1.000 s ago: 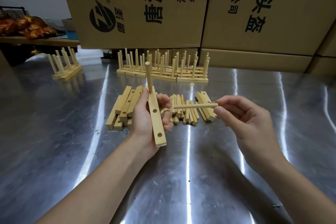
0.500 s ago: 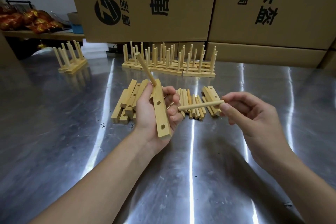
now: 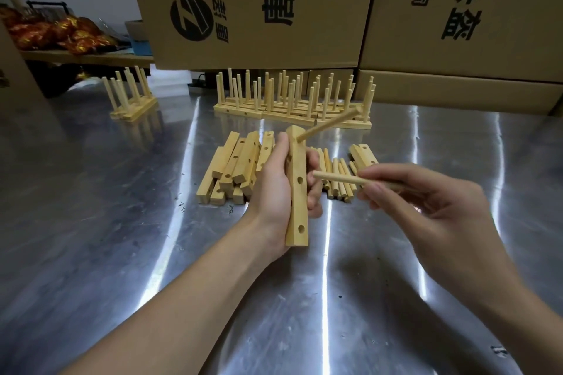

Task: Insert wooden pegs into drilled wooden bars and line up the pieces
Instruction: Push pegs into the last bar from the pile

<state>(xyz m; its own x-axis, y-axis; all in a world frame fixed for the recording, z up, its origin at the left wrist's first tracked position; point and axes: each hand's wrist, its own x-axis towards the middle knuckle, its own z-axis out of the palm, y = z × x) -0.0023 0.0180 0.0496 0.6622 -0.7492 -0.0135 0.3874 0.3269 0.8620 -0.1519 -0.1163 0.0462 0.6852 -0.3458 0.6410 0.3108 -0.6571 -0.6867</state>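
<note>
My left hand (image 3: 275,184) grips a drilled wooden bar (image 3: 298,201) held upright above the table. One peg (image 3: 329,125) is seated in the bar's top hole and slants up to the right. Two empty holes face right lower down the bar. My right hand (image 3: 426,207) pinches a loose peg (image 3: 338,178) that lies level, its free tip a short way right of the bar's middle hole, not touching it. Behind my hands lie a pile of bare bars (image 3: 234,167) and a heap of loose pegs (image 3: 338,176).
A row of finished bars with upright pegs (image 3: 292,100) stands at the back of the steel table (image 3: 122,237); a smaller set (image 3: 131,97) stands at the back left. Large cardboard boxes (image 3: 274,3) wall the far edge. A shelf with red-gold packets (image 3: 58,30) is far left.
My left hand has turned the bar, so its peg now slants right instead of left and the holes face my right hand. The right hand's peg has come closer to the bar.
</note>
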